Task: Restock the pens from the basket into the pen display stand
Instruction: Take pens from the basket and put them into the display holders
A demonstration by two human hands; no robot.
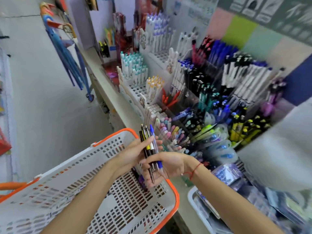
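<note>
A white basket with an orange rim [173, 191] hangs at the lower left, against the shelf edge. Above its far corner both hands hold a small bunch of pens [149, 144], black, yellow-banded and blue, tips pointing down. My left hand [133, 152] grips the bunch around its middle. My right hand [162, 166], a red string on its wrist, cups the lower ends of the pens with curled fingers. The pen display stand [211, 92] fills the shelf beyond, its clear and white compartments packed with pens of many colours.
A beige shelf edge [108, 92] runs from upper left to lower right. A white tray [192, 198] with packaged items sits at the lower right. Blue and orange cart frames [70, 61] stand in the aisle on the left. A blurred grey shape [276, 149] covers the right side.
</note>
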